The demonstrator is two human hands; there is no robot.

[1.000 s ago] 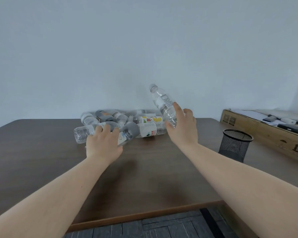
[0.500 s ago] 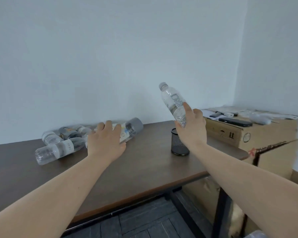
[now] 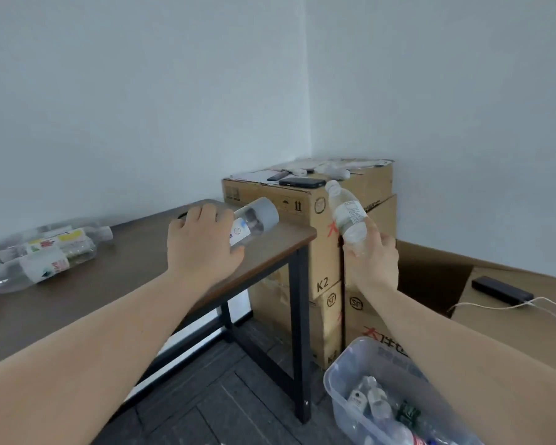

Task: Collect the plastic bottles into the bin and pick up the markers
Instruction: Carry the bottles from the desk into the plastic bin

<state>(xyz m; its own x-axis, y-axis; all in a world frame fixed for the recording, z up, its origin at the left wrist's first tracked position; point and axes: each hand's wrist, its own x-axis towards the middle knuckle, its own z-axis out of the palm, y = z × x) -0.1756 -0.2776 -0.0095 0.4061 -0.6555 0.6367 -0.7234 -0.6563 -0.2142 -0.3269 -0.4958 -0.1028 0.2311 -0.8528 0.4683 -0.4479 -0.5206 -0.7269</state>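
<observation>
My left hand [image 3: 203, 244] grips a clear bottle with a wide grey cap [image 3: 254, 221], held over the table's right end. A small clear water bottle [image 3: 347, 215] with a white cap points up and left out of my right hand [image 3: 371, 260], past the table's edge and above the floor. Below my right forearm, on the floor, stands a clear plastic bin [image 3: 341, 369] with several bottles inside. More empty bottles [image 3: 50, 253] lie in a heap on the dark wooden table [image 3: 126, 274] at the left. No markers are in view.
Stacked cardboard boxes [image 3: 321, 252] stand in the corner beside the table, with a phone [image 3: 302, 182] and small items on top. A lower box at the right carries a black power bank [image 3: 501, 290] with a white cable. The black table leg [image 3: 300, 332] stands near the bin.
My view has swung to the right, away from the bottle heap. Both hands have carried their bottles to the right; the bin and the stacked boxes have come into view, and the mesh cup is hidden.
</observation>
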